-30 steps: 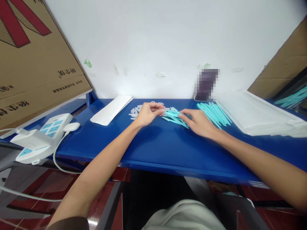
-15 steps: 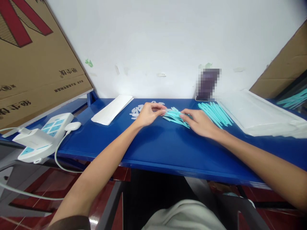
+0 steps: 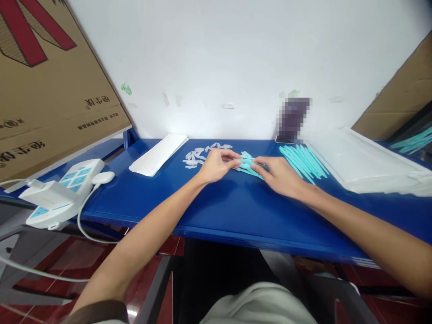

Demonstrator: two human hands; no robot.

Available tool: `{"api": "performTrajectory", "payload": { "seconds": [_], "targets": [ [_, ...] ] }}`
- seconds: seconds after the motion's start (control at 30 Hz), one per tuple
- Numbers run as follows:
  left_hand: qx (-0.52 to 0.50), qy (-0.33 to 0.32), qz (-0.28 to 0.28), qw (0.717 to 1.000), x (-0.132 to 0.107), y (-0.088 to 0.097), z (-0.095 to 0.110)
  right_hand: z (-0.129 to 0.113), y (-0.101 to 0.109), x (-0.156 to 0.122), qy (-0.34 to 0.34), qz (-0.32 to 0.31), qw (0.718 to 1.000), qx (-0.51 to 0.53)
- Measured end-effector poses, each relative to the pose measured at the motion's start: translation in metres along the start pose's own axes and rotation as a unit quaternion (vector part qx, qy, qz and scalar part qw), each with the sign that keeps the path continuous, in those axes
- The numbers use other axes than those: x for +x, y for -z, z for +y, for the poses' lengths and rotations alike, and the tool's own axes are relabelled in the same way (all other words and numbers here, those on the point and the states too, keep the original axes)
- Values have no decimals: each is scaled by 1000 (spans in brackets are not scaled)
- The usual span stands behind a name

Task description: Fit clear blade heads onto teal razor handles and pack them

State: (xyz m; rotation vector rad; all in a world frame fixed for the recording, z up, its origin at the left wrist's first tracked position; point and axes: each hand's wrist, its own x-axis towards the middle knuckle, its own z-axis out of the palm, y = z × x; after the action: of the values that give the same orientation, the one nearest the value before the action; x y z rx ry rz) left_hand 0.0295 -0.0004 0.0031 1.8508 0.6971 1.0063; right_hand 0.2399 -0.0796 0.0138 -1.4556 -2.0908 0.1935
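Observation:
My left hand (image 3: 219, 165) is closed in a pinch at the near end of a slim turquoise stick (image 3: 248, 161). A translucent white piece seems to be between its fingertips, largely hidden by them. Opposite it, my right hand (image 3: 278, 173) grips the other end of the same stick between thumb and fingers. Beneath and behind the fingertips lies a loose pile of turquoise sticks (image 3: 251, 171), partly covered by the hands. Small translucent white pieces (image 3: 194, 157) are scattered just left of my left hand. More turquoise sticks (image 3: 303, 162) lie side by side beyond my right hand.
A folded white paper (image 3: 158, 155) lies on the blue table (image 3: 216, 211). At the right is a stack of clear plastic bags (image 3: 367, 162). A phone (image 3: 292, 119) leans on the wall. A power strip (image 3: 70, 184) with cables and a large cardboard box (image 3: 57, 90) stand left.
My left hand has shifted slightly right and down, closer to my right hand, so its fingertips now meet the stick's end. My right hand has barely moved.

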Motion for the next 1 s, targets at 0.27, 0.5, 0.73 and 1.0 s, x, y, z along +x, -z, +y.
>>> {"api": "performTrajectory", "payload": {
  "seconds": [0.27, 0.5, 0.73, 1.0],
  "targets": [
    [-20, -6, 11, 1000, 0, -3, 4, -6, 2, -1, 11, 17, 1000, 7],
    [85, -56, 27, 994, 5, -2, -5, 8, -4, 8, 14, 26, 998, -51],
    [290, -81, 161, 940, 7, 25, -13, 26, 1, 42, -89, 2, 976, -200],
    [356, -47, 155, 920, 3, 37, -9, 12, -9, 59, -105, -66, 966, -227]
  ]
}}
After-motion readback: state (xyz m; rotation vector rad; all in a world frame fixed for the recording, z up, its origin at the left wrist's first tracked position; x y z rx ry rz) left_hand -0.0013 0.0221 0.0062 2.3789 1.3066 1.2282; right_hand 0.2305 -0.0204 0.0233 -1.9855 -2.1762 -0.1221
